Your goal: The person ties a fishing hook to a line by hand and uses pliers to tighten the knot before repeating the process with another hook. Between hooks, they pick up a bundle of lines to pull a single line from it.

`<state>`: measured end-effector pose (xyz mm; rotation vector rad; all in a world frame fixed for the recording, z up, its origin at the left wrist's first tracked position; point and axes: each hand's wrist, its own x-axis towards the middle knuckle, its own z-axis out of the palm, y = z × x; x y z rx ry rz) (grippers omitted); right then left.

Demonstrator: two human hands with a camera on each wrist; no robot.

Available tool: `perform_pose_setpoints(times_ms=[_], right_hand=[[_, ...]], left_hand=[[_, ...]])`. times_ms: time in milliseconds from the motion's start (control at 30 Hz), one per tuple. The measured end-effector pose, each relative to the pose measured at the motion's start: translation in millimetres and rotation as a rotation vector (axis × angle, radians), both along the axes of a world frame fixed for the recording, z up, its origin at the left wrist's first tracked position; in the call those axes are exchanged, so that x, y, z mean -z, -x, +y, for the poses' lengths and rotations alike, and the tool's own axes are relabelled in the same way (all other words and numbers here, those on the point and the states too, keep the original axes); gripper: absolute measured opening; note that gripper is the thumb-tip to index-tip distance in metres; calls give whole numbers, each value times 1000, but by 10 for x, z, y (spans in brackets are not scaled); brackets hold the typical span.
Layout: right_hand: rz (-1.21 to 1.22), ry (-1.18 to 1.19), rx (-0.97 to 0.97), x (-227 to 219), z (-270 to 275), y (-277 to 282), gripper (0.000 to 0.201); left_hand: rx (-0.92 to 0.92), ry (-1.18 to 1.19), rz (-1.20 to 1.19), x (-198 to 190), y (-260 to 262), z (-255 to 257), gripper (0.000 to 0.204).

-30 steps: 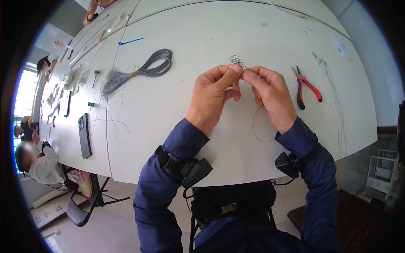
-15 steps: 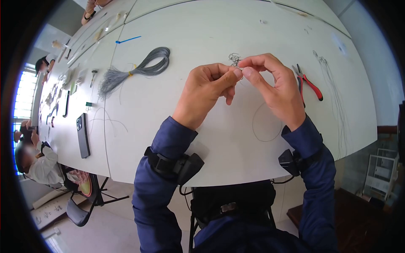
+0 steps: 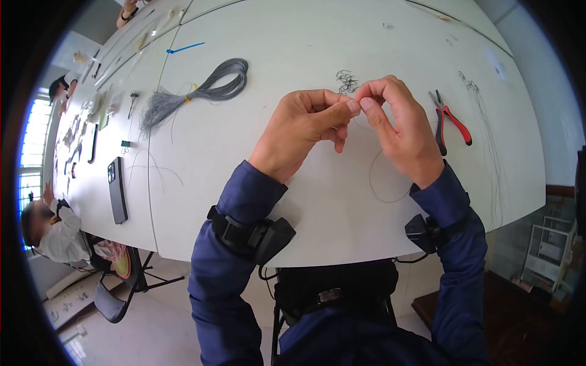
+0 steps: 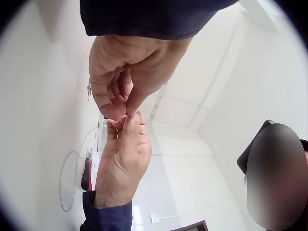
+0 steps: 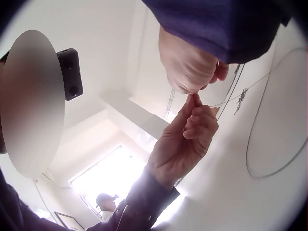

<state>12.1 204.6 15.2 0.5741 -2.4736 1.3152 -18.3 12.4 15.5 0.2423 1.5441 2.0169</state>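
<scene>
In the head view my left hand [image 3: 302, 131] and right hand [image 3: 403, 131] meet fingertip to fingertip above the white table. Each pinches between thumb and forefinger at a thin grey line [image 3: 373, 177], which trails off in a loose loop under the right hand. The right wrist view shows the line [image 5: 247, 156] running out from the left fingertips. What sits right between the fingertips is hidden; I cannot tell whether a hook is there. Just beyond the fingers lies a small pile of dark fish hooks [image 3: 347, 79].
Red-and-black pliers [image 3: 448, 125] lie right of my hands, beside several lines with hooks [image 3: 479, 110]. To the left are a tied bundle of grey line [image 3: 223, 84], a blue cable tie [image 3: 186, 47] and a phone [image 3: 118, 190]. Another person [image 3: 52, 222] sits at far left.
My right hand has turned and shifted a little rightward, its thumb and forefinger now more extended. The left wrist has moved slightly left, and the fingertips stay together. More of the hook pile shows.
</scene>
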Motion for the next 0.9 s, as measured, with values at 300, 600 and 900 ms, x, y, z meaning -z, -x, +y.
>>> perform_pose_setpoints(times_ms=[300,600,900], right_hand=[[20,-12,18,25,16,16,10],[-659,96,-104,-312,37,-118,25],[-84,-189,408,-555,512,-437,22]], left_hand=[[-15,1,48,17,-11,7,19],[-158,-194,85,-83,-22,-58,13],[-158,3,152,-282,-309,-957,11]])
